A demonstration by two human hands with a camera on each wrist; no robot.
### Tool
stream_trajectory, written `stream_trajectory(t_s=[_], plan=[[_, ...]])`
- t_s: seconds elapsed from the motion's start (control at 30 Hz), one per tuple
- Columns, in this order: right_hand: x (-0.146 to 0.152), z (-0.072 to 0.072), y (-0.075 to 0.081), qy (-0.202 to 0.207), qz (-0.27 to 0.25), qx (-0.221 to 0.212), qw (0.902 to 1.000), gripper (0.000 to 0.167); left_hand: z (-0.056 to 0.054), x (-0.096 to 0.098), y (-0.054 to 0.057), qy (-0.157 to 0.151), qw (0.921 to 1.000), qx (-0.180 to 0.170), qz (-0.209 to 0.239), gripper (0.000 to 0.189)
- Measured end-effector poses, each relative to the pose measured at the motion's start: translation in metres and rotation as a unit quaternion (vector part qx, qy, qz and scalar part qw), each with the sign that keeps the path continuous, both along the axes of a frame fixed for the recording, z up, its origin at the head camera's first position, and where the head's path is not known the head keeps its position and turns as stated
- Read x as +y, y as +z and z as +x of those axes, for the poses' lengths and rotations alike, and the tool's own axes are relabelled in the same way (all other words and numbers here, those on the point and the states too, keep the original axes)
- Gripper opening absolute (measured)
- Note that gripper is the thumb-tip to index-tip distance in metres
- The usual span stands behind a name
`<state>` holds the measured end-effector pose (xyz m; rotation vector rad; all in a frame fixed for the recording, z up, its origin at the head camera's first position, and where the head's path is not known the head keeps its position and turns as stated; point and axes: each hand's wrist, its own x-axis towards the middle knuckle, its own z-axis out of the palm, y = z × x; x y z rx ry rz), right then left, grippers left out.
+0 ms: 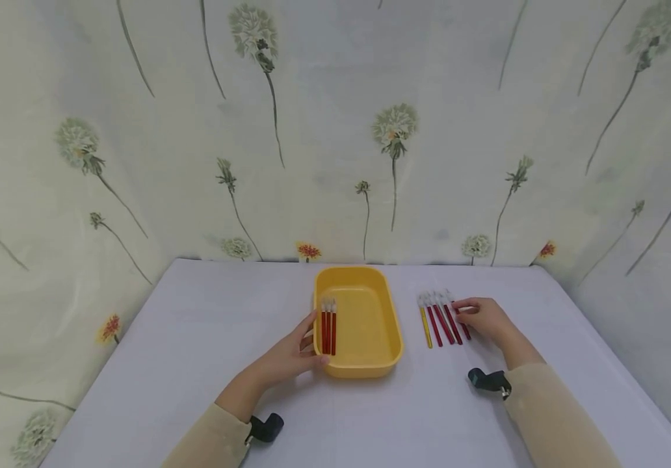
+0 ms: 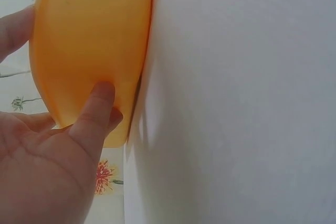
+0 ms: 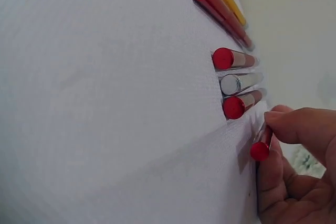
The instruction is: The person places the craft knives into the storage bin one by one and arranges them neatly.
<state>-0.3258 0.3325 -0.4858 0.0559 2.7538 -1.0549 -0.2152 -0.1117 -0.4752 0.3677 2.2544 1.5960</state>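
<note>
A shallow yellow tray (image 1: 394,338) stands mid-table, gripped at its left side by my left hand (image 1: 294,351). In the left wrist view that hand's fingers lie against the tray's orange-looking outer wall (image 2: 89,35). Three slim red pen-like sticks (image 1: 328,331) with clear tips lie side by side inside. Right of the tray, several more red pen-like sticks (image 1: 442,323) and a yellow one (image 1: 426,327) form a row. My right hand (image 1: 482,316) pinches the rightmost red pen-like stick (image 3: 260,150) between thumb and finger; its round red end faces the right wrist camera.
A white cloth covers the table (image 1: 224,312), and a curtain (image 1: 324,130) printed with dandelions hangs behind and at both sides. In the right wrist view, one stick in the row has a clear, whitish end (image 3: 230,84). Each wrist wears a black camera mount (image 1: 487,380).
</note>
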Motion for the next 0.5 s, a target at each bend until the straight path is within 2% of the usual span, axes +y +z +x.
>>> stream_trajectory(t_s=[0.2,0.5], plan=[[0.001,0.008,0.000,-0.021,-0.028,-0.008,0.9993,0.042,0.000,-0.001,-0.001,0.004,0.9999,-0.011,-0.004,0.104],[-0.007,0.024,0.009,-0.014,-0.085,0.004,0.9962,0.044,0.000,-0.001,-0.001,0.000,0.9999,-0.010,0.008,0.104]])
